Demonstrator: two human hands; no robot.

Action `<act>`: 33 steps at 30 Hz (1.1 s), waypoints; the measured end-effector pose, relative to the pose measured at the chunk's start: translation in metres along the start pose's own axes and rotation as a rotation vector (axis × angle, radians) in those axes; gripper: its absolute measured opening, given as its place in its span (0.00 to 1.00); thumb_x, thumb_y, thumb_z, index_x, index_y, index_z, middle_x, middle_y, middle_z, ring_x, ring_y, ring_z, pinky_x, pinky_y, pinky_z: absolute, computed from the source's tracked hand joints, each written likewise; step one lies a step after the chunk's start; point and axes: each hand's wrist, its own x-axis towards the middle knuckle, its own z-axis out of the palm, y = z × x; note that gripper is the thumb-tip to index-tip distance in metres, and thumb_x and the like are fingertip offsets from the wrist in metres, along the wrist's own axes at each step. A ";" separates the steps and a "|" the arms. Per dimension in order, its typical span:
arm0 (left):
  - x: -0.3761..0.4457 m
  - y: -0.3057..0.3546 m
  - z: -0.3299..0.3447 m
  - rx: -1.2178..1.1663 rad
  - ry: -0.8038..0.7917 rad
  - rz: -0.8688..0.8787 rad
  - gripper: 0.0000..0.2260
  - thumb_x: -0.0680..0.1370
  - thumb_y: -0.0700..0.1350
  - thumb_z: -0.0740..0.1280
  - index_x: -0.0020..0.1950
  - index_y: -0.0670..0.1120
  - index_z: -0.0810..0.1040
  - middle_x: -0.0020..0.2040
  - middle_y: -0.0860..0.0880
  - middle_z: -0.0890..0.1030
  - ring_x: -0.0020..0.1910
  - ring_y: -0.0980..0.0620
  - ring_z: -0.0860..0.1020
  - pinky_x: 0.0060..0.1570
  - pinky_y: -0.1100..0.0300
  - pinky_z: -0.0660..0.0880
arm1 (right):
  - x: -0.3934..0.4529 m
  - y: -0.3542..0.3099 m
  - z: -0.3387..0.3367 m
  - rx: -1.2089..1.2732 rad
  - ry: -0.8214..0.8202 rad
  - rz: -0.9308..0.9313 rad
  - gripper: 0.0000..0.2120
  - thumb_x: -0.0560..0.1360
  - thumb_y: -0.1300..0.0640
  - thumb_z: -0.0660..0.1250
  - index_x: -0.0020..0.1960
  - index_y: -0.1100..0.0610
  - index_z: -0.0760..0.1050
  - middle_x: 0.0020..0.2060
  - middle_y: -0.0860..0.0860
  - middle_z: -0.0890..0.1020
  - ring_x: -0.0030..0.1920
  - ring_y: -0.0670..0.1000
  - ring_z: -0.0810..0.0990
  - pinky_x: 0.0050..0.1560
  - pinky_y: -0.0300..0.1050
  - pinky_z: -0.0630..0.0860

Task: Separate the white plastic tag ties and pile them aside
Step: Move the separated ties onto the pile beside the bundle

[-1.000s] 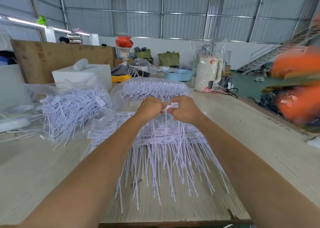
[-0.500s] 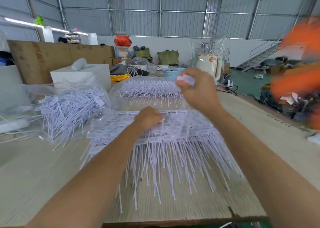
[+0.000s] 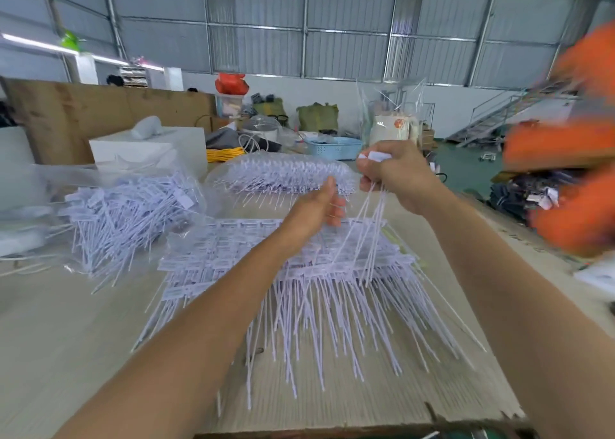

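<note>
The right hand (image 3: 397, 175) is raised above the worktop (image 3: 60, 332) and its grip is closed around a small bunch of white tag ties (image 3: 374, 225): the flat tag heads stick out above the fingers, and the thin tails hang down from the fist toward the stack below. The right forearm comes in from the lower right and the wrist is bent a little, with the back of the hand toward the camera. The left hand (image 3: 314, 210) is lower, just above the far edge of the stack of joined ties (image 3: 299, 272); its fingers are curled and the thumb points up, but whether it pinches a tie I cannot tell (the fingertips are hidden behind the hand). The stack lies flat in the middle of the worktop, tails toward the person. A loose pile of separated ties (image 3: 126, 212) lies in clear plastic on the left, well apart from both hands, and a bagged bundle of ties (image 3: 283, 174) lies behind the stack.
</note>
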 end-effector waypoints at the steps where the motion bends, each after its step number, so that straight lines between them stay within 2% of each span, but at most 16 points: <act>1: -0.004 0.008 0.002 -0.065 -0.092 -0.021 0.22 0.80 0.61 0.53 0.52 0.46 0.77 0.45 0.48 0.81 0.44 0.50 0.80 0.42 0.63 0.75 | 0.000 0.005 0.006 -0.020 0.023 0.011 0.06 0.75 0.63 0.67 0.40 0.61 0.75 0.30 0.58 0.76 0.31 0.54 0.77 0.41 0.49 0.74; 3: -0.015 0.011 0.010 0.028 -0.214 0.036 0.17 0.78 0.58 0.60 0.56 0.46 0.74 0.47 0.49 0.81 0.42 0.54 0.81 0.45 0.58 0.78 | 0.001 0.014 0.018 -0.088 0.116 0.021 0.04 0.74 0.60 0.67 0.47 0.61 0.77 0.39 0.61 0.81 0.41 0.58 0.79 0.48 0.50 0.74; 5: -0.024 0.006 0.011 0.066 -0.163 0.068 0.13 0.77 0.49 0.67 0.56 0.45 0.70 0.48 0.51 0.79 0.38 0.54 0.81 0.46 0.54 0.79 | 0.000 0.015 0.032 -0.136 0.191 0.016 0.06 0.74 0.59 0.67 0.50 0.59 0.77 0.44 0.61 0.82 0.48 0.59 0.81 0.51 0.49 0.75; 7: -0.029 0.001 0.004 0.081 -0.050 0.066 0.07 0.79 0.45 0.65 0.52 0.46 0.69 0.44 0.48 0.77 0.33 0.51 0.78 0.39 0.53 0.78 | -0.002 0.010 0.053 -0.113 0.171 0.001 0.03 0.73 0.59 0.68 0.47 0.56 0.75 0.46 0.60 0.82 0.50 0.59 0.81 0.53 0.50 0.75; 8: -0.032 0.000 -0.003 0.122 0.014 0.073 0.04 0.80 0.44 0.63 0.49 0.45 0.70 0.40 0.46 0.75 0.32 0.50 0.74 0.36 0.55 0.75 | -0.002 0.007 0.065 -0.101 0.141 -0.009 0.04 0.73 0.59 0.68 0.47 0.56 0.76 0.49 0.60 0.82 0.51 0.59 0.81 0.55 0.51 0.76; 10: -0.039 -0.006 -0.023 0.197 0.149 0.093 0.08 0.81 0.43 0.58 0.43 0.43 0.71 0.36 0.45 0.71 0.32 0.48 0.69 0.36 0.55 0.67 | -0.004 0.000 0.091 -0.146 0.068 -0.071 0.10 0.74 0.57 0.68 0.54 0.59 0.77 0.53 0.57 0.81 0.53 0.56 0.79 0.54 0.47 0.75; 14: -0.071 -0.019 -0.080 0.198 0.433 0.079 0.11 0.80 0.42 0.58 0.42 0.38 0.74 0.33 0.45 0.70 0.30 0.49 0.67 0.33 0.56 0.64 | -0.012 -0.025 0.157 -0.102 -0.124 -0.214 0.15 0.74 0.54 0.68 0.60 0.55 0.74 0.51 0.47 0.73 0.52 0.46 0.72 0.49 0.39 0.67; 16: -0.089 -0.029 -0.117 0.272 0.585 0.088 0.13 0.79 0.42 0.61 0.37 0.38 0.73 0.30 0.43 0.71 0.30 0.48 0.68 0.34 0.55 0.64 | -0.017 -0.039 0.196 -0.050 -0.243 -0.263 0.15 0.74 0.55 0.68 0.60 0.56 0.73 0.52 0.47 0.74 0.54 0.47 0.73 0.50 0.40 0.69; 17: -0.099 -0.033 -0.137 0.314 0.647 0.085 0.15 0.79 0.43 0.62 0.34 0.38 0.73 0.30 0.40 0.73 0.30 0.47 0.68 0.35 0.55 0.65 | -0.019 -0.045 0.215 -0.024 -0.303 -0.261 0.17 0.74 0.55 0.69 0.61 0.57 0.73 0.54 0.50 0.75 0.55 0.50 0.74 0.53 0.44 0.72; 19: -0.114 -0.039 -0.174 0.401 0.744 0.027 0.15 0.79 0.43 0.63 0.36 0.35 0.75 0.35 0.34 0.77 0.32 0.46 0.70 0.35 0.56 0.64 | -0.023 -0.054 0.249 0.004 -0.410 -0.223 0.21 0.74 0.54 0.69 0.65 0.58 0.70 0.58 0.53 0.74 0.59 0.54 0.75 0.58 0.52 0.74; 21: -0.121 -0.044 -0.207 0.508 0.814 -0.050 0.15 0.79 0.41 0.62 0.38 0.32 0.76 0.39 0.33 0.79 0.36 0.43 0.75 0.37 0.54 0.65 | -0.025 -0.055 0.277 -0.035 -0.464 -0.238 0.23 0.75 0.53 0.68 0.67 0.57 0.68 0.63 0.54 0.73 0.62 0.53 0.73 0.60 0.48 0.73; 23: -0.118 -0.049 -0.235 0.601 0.836 -0.111 0.15 0.78 0.39 0.61 0.34 0.32 0.74 0.40 0.31 0.79 0.42 0.39 0.78 0.40 0.52 0.69 | -0.023 -0.051 0.298 -0.097 -0.487 -0.271 0.25 0.75 0.53 0.68 0.69 0.56 0.66 0.65 0.54 0.73 0.64 0.52 0.72 0.57 0.40 0.68; 26: -0.098 -0.055 -0.264 0.720 0.802 -0.215 0.17 0.76 0.36 0.59 0.27 0.41 0.65 0.44 0.31 0.79 0.48 0.36 0.78 0.41 0.52 0.69 | -0.016 -0.044 0.316 -0.218 -0.528 -0.275 0.25 0.75 0.57 0.67 0.70 0.56 0.65 0.66 0.54 0.72 0.63 0.54 0.73 0.59 0.42 0.68; 27: -0.090 -0.057 -0.270 0.765 0.782 -0.262 0.15 0.76 0.35 0.59 0.29 0.42 0.67 0.46 0.32 0.80 0.49 0.37 0.78 0.42 0.54 0.69 | -0.013 -0.042 0.318 -0.257 -0.540 -0.274 0.24 0.75 0.58 0.67 0.70 0.57 0.65 0.66 0.55 0.72 0.63 0.55 0.73 0.61 0.44 0.68; 29: -0.071 -0.063 -0.277 0.829 0.744 -0.330 0.08 0.75 0.35 0.59 0.38 0.37 0.73 0.52 0.35 0.80 0.53 0.39 0.77 0.44 0.57 0.69 | -0.006 -0.036 0.319 -0.319 -0.560 -0.285 0.23 0.75 0.60 0.66 0.69 0.57 0.66 0.66 0.55 0.72 0.63 0.55 0.73 0.61 0.43 0.68; 33: -0.031 -0.085 -0.282 0.898 0.718 -0.398 0.08 0.77 0.35 0.59 0.51 0.33 0.75 0.57 0.37 0.78 0.58 0.41 0.76 0.52 0.57 0.72 | -0.001 -0.024 0.312 -0.347 -0.593 -0.330 0.21 0.76 0.62 0.64 0.68 0.57 0.68 0.65 0.54 0.73 0.63 0.53 0.73 0.58 0.40 0.68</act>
